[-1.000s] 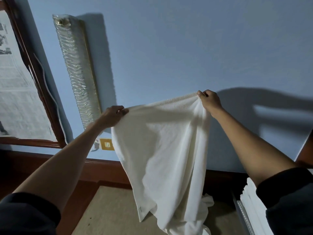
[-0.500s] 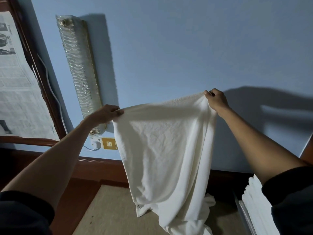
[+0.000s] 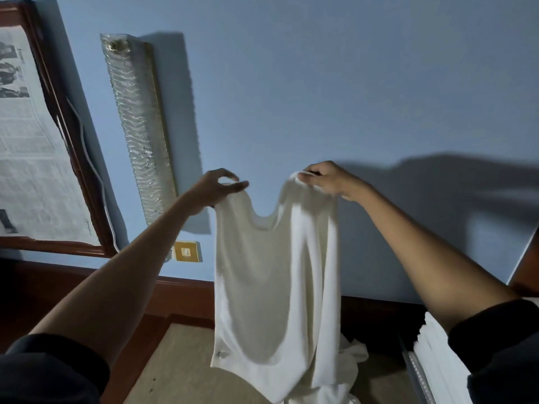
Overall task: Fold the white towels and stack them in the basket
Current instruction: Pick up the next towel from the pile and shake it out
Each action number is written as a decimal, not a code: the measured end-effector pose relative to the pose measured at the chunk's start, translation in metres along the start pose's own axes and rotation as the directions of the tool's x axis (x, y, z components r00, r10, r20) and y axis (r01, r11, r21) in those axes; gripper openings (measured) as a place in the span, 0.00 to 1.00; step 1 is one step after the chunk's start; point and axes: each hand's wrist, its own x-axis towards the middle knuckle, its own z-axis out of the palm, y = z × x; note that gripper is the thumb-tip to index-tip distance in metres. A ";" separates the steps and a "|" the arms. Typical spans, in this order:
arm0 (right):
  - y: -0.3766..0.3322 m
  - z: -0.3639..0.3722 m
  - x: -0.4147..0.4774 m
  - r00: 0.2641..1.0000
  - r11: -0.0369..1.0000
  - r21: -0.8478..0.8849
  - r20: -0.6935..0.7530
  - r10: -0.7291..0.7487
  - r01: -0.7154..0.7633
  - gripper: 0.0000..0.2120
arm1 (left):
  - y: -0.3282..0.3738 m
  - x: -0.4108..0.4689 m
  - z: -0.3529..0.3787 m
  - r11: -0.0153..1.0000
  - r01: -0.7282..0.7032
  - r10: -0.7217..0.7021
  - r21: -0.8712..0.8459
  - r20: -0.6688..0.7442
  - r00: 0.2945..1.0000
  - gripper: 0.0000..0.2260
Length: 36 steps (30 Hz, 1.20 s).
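While the towel (image 3: 274, 287) hangs full length in the air, the left hand (image 3: 218, 189) pinches one top corner between thumb and fingertips. The right hand (image 3: 326, 177) has its fingers curled tight round the other top corner. The two hands are near each other, so the top edge sags in a deep scoop between them. Below that, the cloth falls in long soft folds, and its lower end runs down over the beige surface (image 3: 186, 371) and out at the bottom of the view. A loose heap of white cloth (image 3: 354, 352) lies just beside it there. Over at the right edge, a stack of folded towels (image 3: 437, 363) sits against a grey rim (image 3: 415, 371). That may be the basket, though I cannot tell for sure. So, my read: several towels are done, this one is only at its first fold, and at least that heap waits its turn.
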 end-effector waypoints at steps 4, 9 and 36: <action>-0.020 0.017 0.005 0.994 0.992 0.098 0.070 -0.087 0.080 0.16 | 0.042 -0.005 0.028 0.998 -0.031 0.009 0.055 0.348 0.937 0.20; -0.013 0.006 -0.007 0.992 0.983 0.178 0.113 -0.056 0.035 0.12 | 0.044 -0.007 0.030 0.996 -0.061 0.082 -0.071 0.344 0.935 0.12; -0.034 0.022 -0.027 0.985 0.993 0.114 0.172 -0.023 0.004 0.41 | 0.056 -0.038 0.041 0.998 0.057 -0.046 -0.007 0.473 0.880 0.13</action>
